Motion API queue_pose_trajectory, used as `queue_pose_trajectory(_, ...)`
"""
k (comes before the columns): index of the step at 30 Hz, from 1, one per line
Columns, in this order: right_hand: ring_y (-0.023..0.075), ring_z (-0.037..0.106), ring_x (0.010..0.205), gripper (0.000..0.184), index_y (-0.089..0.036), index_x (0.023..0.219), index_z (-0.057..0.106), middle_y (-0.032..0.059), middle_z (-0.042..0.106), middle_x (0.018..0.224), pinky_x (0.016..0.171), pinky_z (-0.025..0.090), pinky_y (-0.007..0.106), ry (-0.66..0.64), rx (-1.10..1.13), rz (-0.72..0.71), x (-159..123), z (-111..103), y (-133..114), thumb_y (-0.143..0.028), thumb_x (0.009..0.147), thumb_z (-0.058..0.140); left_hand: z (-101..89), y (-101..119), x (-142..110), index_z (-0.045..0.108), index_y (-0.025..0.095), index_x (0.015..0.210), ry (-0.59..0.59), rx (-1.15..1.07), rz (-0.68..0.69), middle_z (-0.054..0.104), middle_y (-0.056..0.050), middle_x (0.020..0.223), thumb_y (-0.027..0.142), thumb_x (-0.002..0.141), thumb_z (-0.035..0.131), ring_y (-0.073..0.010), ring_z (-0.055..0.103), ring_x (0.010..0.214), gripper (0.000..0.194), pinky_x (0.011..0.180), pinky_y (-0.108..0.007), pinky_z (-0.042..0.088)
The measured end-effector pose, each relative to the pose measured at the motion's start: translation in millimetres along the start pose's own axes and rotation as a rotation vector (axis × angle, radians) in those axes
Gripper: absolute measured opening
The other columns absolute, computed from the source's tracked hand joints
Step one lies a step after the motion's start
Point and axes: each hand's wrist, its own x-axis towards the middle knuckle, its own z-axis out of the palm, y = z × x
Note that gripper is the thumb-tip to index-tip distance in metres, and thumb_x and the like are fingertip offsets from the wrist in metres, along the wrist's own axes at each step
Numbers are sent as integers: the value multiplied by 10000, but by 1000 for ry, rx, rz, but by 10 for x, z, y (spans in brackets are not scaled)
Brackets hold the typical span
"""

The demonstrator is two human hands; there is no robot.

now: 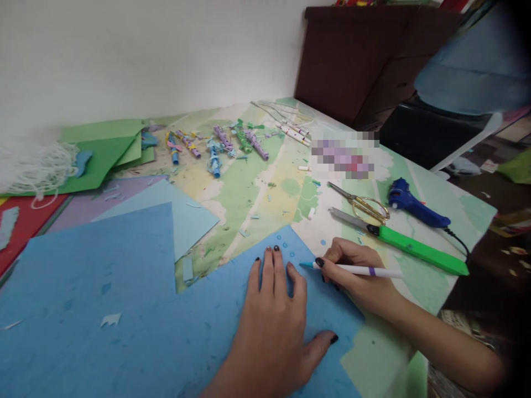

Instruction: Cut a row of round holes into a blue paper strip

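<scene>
My left hand (276, 315) lies flat with fingers stretched out on a large blue sheet (136, 309), which looks like craft foam or felt. In my right hand (357, 271) is a white marker (352, 270) with a purple band and a blue tip, pinched between thumb and fingers. Its tip is at the sheet, close by several small circles (285, 245) drawn near the corner. To the right of that hand lie a green utility knife (418, 251), gold-handled scissors (367, 207) and a blue glue gun (417, 205).
Several decorated paper-like tubes (213, 157) lie toward the wall, with white markers (294, 134) nearby. At left are green sheets (112, 160), a light blue sheet (186, 221) and a bundle of white string (41, 168). Scraps dot the patterned tablecloth (257, 188). A dark cabinet (357, 61) stands behind.
</scene>
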Motion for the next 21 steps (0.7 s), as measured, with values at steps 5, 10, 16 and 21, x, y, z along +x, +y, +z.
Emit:
queue_pose_trajectory(5,79,440,488,237,-171,576,516,-19,517,540,452,327,214,4,-28,-28,8,-11,-5,-220,803,562,-5,-1,-10,496,22,1244,2,2,0,329,-342,1361,666,776,396,-457,230,1303,803,997,-599,291)
queue_pose_trajectory(10,77,431,480,241,-173,579,508,-24,506,530,447,324,211,3,-43,-20,11,-4,9,-234,806,560,2,0,-15,501,20,1238,18,11,-1,338,-342,1357,667,769,406,-462,243,1296,805,987,-603,303)
queue_pose_trajectory(16,80,414,468,248,-173,582,506,-24,497,524,436,311,221,-24,-52,-25,13,-1,13,-261,807,566,21,-4,-8,509,20,1229,38,23,6,360,-341,1343,669,762,414,-460,268,1287,806,984,-597,314)
queue_pose_trajectory(21,99,444,491,261,-176,559,493,-13,501,522,460,313,245,-28,-61,-49,12,-6,23,-250,799,567,19,-6,-5,518,13,1221,49,22,10,365,-354,1331,666,760,421,-471,282,1275,805,971,-605,324)
